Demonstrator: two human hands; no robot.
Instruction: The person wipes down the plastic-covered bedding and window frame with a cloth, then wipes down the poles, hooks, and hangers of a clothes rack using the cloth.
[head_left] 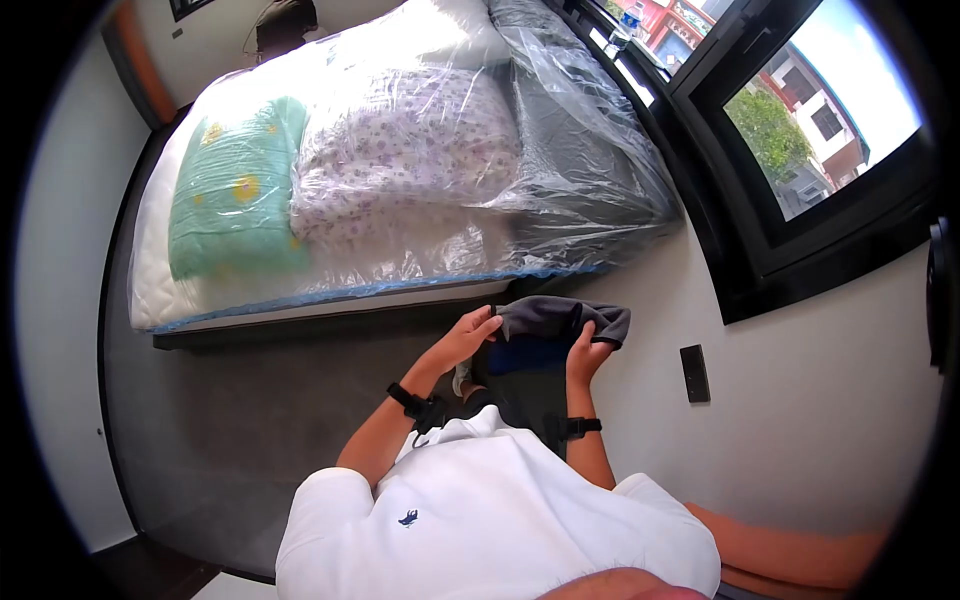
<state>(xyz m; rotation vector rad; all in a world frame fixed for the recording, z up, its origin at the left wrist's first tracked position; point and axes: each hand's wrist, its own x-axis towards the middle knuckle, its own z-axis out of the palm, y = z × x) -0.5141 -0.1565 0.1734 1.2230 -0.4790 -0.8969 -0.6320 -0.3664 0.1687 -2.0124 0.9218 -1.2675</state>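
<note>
In front of my body, a grey piece of fabric [545, 315] with a darker lining or band hangs between my two hands. My left hand [465, 340] pinches its left edge between thumb and fingers. At the other end, my right hand [588, 356] grips the fabric, with the thumb on top and the fingers partly hidden beneath. What kind of garment or cloth it is, I cannot tell. Below it, a dark blue item [525, 356] is partly covered by the fabric and my right hand.
A bed with a plastic-covered mattress [400, 270] stands ahead, bearing a green bedding bundle [240, 190] and a floral quilt [410, 140]. To the right are a black-framed window [760, 250], a wall and a black socket plate [695, 374]. Dark floor [260, 420] lies left.
</note>
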